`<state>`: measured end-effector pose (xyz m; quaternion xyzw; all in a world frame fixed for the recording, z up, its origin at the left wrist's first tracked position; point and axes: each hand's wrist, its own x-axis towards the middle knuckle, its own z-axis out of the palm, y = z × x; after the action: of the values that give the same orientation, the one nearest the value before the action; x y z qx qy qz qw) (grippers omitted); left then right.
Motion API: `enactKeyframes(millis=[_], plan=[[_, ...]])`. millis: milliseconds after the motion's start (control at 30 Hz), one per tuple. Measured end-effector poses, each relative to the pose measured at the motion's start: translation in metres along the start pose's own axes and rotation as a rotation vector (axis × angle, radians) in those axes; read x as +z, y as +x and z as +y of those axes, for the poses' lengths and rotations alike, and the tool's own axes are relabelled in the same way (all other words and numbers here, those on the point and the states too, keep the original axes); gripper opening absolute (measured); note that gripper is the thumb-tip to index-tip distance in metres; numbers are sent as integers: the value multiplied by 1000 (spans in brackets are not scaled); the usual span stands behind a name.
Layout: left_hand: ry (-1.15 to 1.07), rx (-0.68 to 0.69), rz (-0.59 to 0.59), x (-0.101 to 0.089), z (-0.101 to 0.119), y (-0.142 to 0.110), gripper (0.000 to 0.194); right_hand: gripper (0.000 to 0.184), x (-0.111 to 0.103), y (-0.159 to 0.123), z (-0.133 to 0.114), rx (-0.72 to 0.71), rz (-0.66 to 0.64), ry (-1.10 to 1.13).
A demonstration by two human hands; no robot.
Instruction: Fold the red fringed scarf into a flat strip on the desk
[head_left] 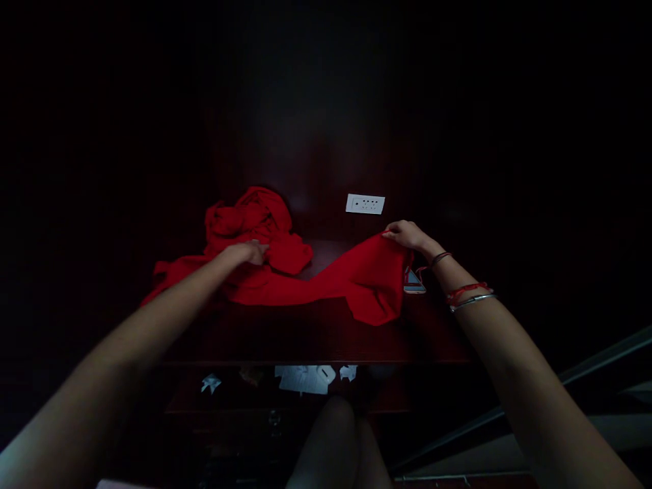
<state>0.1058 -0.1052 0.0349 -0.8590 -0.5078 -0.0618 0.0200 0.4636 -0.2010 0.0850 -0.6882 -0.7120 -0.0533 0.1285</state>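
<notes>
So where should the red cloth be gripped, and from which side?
Probably pinch the red cloth by its raised upper right edge, coming from the right, where the right hand has it: that end hangs spread out, while the left part lies bunched by the left hand.

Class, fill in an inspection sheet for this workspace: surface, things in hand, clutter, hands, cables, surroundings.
Surface: dark reddish shelf, dimly lit.
Things in hand: red cloth, bunched at left, stretched rightward.
Clutter: phone-like device beside the cloth's right end; pale papers on the lower shelf.
Hands: right hand pinches the cloth's raised end; left hand touches the bunched part, grip unclear.
Cables: nothing seen plugged into the white socket.
Surroundings: dark panel behind; edges too dark to read.
</notes>
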Motion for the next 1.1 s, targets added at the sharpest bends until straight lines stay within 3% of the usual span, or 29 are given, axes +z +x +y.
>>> enactKeyframes(millis=[133, 167, 267, 367, 500, 567, 667, 833, 933, 1033, 1100], plan=[[-15, 145, -186, 45, 46, 5, 78, 26, 0, 0, -4, -42, 7, 288], [-30, 188, -208, 53, 51, 5, 79, 28, -4, -2, -3, -55, 2, 383], [-96, 293, -217, 66, 53, 4, 55, 34, -23, -8, 2, -111, 8, 545], [-202, 363, -141, 59, 43, -2, 39, 37, -47, -12, 9, -130, 124, 457], [-450, 438, 59, 33, 32, -20, 42, 36, -70, -17, 20, -66, 374, 131], [-490, 488, 25, 25, 32, -31, 44, 35, -75, -19, 23, -45, 450, 40], [-401, 614, -48, 26, 33, -40, 24, 34, -75, -21, 23, -60, 473, 1], [-281, 504, 132, 51, 26, -42, 29, 32, -76, -22, 19, -85, 414, -39], [-128, 471, 81, 67, 28, -44, 43, 35, -78, -22, 18, -66, 421, -31], [13, 426, 67, 78, 37, -45, 30, 37, -80, -24, 19, -44, 439, -31], [46, 428, 58, 83, 42, -44, 33, 36, -80, -26, 19, -44, 433, -27]])
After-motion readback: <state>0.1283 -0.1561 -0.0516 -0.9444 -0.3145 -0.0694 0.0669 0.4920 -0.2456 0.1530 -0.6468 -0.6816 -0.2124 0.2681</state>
